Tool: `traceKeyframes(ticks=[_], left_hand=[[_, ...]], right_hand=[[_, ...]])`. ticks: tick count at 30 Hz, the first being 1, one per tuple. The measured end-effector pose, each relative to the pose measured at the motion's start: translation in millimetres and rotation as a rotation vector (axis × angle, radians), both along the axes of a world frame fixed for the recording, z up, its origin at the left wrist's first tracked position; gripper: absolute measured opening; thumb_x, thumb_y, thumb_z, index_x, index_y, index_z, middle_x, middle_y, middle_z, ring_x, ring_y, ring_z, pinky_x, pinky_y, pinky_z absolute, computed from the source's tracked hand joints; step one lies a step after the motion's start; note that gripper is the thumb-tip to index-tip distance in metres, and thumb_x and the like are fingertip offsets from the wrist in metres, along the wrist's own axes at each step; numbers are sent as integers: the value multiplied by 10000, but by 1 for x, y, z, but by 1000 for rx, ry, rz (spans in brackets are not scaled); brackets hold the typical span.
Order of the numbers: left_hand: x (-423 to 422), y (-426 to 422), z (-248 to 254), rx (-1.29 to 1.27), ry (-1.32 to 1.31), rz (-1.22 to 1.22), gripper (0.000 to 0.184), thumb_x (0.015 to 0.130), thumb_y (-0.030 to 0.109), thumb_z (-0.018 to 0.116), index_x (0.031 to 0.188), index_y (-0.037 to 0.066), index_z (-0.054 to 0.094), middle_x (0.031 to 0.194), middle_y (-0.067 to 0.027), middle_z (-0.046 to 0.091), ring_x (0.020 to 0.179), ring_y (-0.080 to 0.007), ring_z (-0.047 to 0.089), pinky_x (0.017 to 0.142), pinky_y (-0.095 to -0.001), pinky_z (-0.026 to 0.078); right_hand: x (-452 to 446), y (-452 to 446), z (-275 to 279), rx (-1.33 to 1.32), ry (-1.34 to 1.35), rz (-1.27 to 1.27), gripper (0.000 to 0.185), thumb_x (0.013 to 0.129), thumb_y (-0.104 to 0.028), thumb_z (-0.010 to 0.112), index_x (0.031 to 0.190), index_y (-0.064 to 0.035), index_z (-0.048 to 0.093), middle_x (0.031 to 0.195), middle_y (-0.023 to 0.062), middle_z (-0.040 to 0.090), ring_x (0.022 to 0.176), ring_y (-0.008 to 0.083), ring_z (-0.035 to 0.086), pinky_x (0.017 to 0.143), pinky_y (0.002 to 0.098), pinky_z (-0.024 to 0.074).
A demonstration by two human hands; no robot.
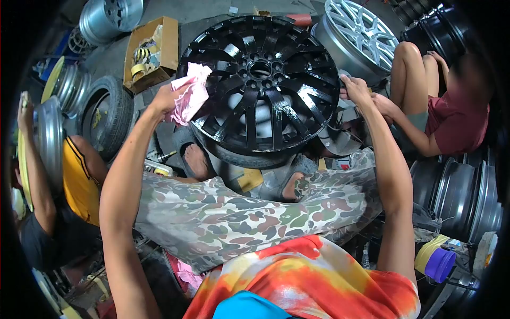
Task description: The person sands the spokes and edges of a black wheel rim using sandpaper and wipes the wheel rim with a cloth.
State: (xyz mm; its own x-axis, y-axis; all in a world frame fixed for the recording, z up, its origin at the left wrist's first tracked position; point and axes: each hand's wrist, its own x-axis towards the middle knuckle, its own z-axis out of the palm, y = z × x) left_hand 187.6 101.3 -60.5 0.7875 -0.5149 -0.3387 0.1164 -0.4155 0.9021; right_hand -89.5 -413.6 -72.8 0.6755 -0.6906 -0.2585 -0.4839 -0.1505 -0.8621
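A glossy black multi-spoke wheel rim (304, 91) lies face up in front of me, propped on what looks like a tyre (249, 158). At its left edge my left hand (169, 100) is closed on a crumpled pink cloth (192, 94), which hangs against the rim's side. My right hand (357, 89) is at the opposite edge, thumb and fingers closed on the rim's outer lip; part of the fingers is hard to make out. Bright reflections show on the spokes.
A co-worker in a maroon shirt (459, 125) sits close at the right, another in yellow shorts (79, 175) at the left. Around stand a silver wheel (361, 26), a cardboard box (164, 50) with tape rolls, a loose tyre (114, 98) and stacked dark wheels (457, 191).
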Motion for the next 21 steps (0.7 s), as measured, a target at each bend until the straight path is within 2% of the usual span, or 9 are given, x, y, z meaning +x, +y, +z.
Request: traceKeyframes(ticks=[1, 5, 7, 8, 11, 15, 18, 20, 21], left_hand=[[-16, -7, 17, 26, 26, 74, 311, 1002, 189, 740, 1213, -39, 719, 1022, -66, 747, 826, -96, 679, 702, -284, 567], [-13, -6, 3, 10, -67, 108, 250, 997, 113, 718, 1172, -65, 732, 1007, -72, 752, 838, -115, 685, 707, -300, 564], [-2, -2, -3, 93, -167, 62, 284, 953, 153, 750, 1154, -48, 752, 1000, -111, 776, 838, -147, 702, 744, -337, 571], [8, -1, -7, 89, -167, 64, 284, 953, 153, 750, 1154, -48, 752, 1000, -111, 776, 838, -147, 702, 744, -337, 571], [46, 4, -9, 362, -511, -97, 484, 851, 388, 793, 1174, 30, 756, 1088, -249, 762, 960, -360, 759, 859, -446, 565], [82, -10, 13, 476, -629, -42, 556, 796, 470, 818, 1179, 70, 771, 1109, -255, 757, 1061, -390, 739, 893, -469, 560], [109, -10, 7, 400, -674, -116, 560, 802, 482, 812, 1164, 57, 773, 1124, -256, 755, 1069, -401, 733, 917, -487, 552], [112, -11, 13, 403, -695, -154, 546, 823, 471, 795, 1164, 45, 769, 1138, -262, 750, 1071, -412, 730, 926, -497, 551], [110, -15, 20, 577, -742, -221, 527, 849, 454, 770, 1170, 36, 760, 1155, -273, 741, 1081, -429, 720, 938, -505, 549]], right_hand=[[2, -2, 0, 3, -12, -4, 464, 1040, -394, 659, 1110, 60, 722, 817, 77, 713, 695, 144, 679, 547, 259, 506], [12, 5, 13, -44, 120, 68, 451, 1004, -394, 711, 1082, 49, 729, 825, 105, 711, 675, 158, 674, 544, 295, 506], [12, 17, 20, -496, 242, 29, 469, 970, -413, 742, 1019, 53, 716, 804, 140, 714, 630, 201, 675, 551, 349, 516], [10, 9, 4, -566, 126, 51, 498, 945, -419, 759, 962, 75, 696, 779, 170, 710, 601, 241, 674, 579, 400, 530], [-2, 35, 21, -320, 187, 8, 510, 955, -419, 744, 952, 90, 699, 764, 170, 705, 600, 236, 675, 591, 394, 535], [-38, 94, 31, -87, 72, -125, 421, 962, -310, 779, 992, 101, 695, 738, 107, 687, 605, 149, 650, 550, 306, 519], [-59, 128, 44, 69, -121, -103, 483, 991, -298, 742, 1153, 153, 682, 742, 107, 713, 630, 142, 669, 584, 281, 540], [-63, 116, 48, -71, -35, -58, 476, 994, -298, 731, 1159, 147, 690, 747, 126, 728, 646, 150, 686, 594, 289, 543], [-64, 111, 53, -221, 46, -12, 470, 998, -297, 721, 1164, 141, 698, 752, 145, 742, 662, 158, 702, 603, 297, 546]])
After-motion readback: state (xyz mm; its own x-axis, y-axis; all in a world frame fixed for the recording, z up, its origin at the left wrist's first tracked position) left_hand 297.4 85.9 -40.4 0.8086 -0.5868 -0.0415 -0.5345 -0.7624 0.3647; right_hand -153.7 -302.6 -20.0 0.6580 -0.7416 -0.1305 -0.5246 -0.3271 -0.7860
